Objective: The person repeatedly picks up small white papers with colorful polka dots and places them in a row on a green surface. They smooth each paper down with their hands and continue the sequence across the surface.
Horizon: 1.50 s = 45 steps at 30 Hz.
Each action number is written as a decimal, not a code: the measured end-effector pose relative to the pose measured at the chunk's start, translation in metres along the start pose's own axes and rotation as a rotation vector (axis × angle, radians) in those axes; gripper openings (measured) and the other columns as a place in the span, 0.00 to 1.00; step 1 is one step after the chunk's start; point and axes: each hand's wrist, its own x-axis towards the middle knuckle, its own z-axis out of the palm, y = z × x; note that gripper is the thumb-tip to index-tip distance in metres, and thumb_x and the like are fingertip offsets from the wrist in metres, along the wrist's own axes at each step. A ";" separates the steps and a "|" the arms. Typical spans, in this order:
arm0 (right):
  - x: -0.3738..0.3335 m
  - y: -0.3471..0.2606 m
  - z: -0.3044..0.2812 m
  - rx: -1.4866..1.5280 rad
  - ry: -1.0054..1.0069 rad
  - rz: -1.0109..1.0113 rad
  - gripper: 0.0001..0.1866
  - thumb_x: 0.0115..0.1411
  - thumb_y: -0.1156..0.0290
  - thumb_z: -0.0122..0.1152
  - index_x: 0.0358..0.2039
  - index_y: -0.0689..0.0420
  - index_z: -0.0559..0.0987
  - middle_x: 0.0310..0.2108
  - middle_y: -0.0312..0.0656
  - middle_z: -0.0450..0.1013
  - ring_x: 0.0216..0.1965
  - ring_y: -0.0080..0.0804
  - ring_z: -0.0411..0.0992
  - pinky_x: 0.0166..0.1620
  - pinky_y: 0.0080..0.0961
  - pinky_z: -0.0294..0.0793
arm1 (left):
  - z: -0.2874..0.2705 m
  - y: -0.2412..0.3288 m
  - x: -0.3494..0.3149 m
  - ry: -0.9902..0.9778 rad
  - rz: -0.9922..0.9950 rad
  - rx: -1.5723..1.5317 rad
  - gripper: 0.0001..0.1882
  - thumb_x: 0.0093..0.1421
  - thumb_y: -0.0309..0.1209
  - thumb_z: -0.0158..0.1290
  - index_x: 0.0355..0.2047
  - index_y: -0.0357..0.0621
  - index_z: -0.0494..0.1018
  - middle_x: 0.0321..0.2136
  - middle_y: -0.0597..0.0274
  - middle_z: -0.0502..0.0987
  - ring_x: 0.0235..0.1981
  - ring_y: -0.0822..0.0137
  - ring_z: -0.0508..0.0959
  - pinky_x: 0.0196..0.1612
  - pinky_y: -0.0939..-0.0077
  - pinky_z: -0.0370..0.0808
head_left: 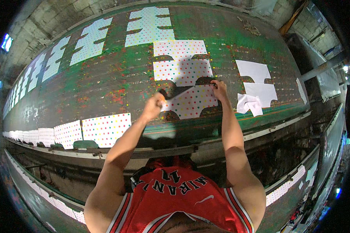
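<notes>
My left hand (155, 104) is closed on the left corner of a white cut fabric piece (194, 103) with coloured dots. At the piece's far right corner, my right hand (220, 91) pinches the edge with bent fingers. Between the hands the far edge of the fabric looks raised and slants up to the right, while its near part lies on the long dark table (138, 89). Just beyond lie two more dotted pieces, a middle one (182, 72) and a farther one (179, 49), with curved cut-outs. My shadow falls across them.
Plain white pieces (254, 72) lie to the right, with a crumpled white cloth (249, 104) on their near end. More dotted pieces (107, 128) run along the table's left side. A metal rail (268, 127) edges the table's near side. Another table with dotted pieces (46, 198) stands behind me.
</notes>
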 end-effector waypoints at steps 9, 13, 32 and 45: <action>-0.048 -0.043 -0.043 0.185 0.078 -0.158 0.07 0.53 0.79 0.63 0.33 0.57 0.83 0.39 0.43 0.73 0.46 0.45 0.70 0.51 0.38 0.69 | -0.036 0.063 -0.063 -0.109 -0.075 -0.060 0.14 0.56 0.09 0.47 0.39 0.38 0.70 0.30 0.64 0.73 0.32 0.71 0.72 0.38 0.74 0.72; -0.109 -0.088 -0.096 0.398 0.103 -0.166 0.07 0.52 0.84 0.58 0.32 0.62 0.80 0.42 0.42 0.75 0.40 0.35 0.74 0.43 0.26 0.72 | -0.068 0.064 -0.087 -0.019 0.045 -0.021 0.06 0.64 0.16 0.47 0.40 0.39 0.70 0.31 0.65 0.70 0.34 0.73 0.69 0.40 0.77 0.70; -0.078 -0.112 -0.141 0.475 -0.027 -0.009 0.04 0.59 0.78 0.60 0.35 0.63 0.79 0.25 0.33 0.74 0.29 0.18 0.68 0.34 0.20 0.69 | -0.093 0.071 -0.012 0.133 -0.074 -0.111 0.05 0.67 0.25 0.49 0.35 0.38 0.73 0.26 0.72 0.70 0.28 0.77 0.66 0.35 0.80 0.66; 0.189 -0.037 -0.052 0.164 -0.099 -0.144 0.05 0.60 0.73 0.60 0.33 0.60 0.81 0.30 0.43 0.80 0.33 0.38 0.79 0.37 0.33 0.76 | -0.055 -0.037 0.217 0.408 -0.124 0.092 0.06 0.64 0.25 0.52 0.37 0.34 0.74 0.27 0.57 0.78 0.27 0.70 0.77 0.34 0.73 0.73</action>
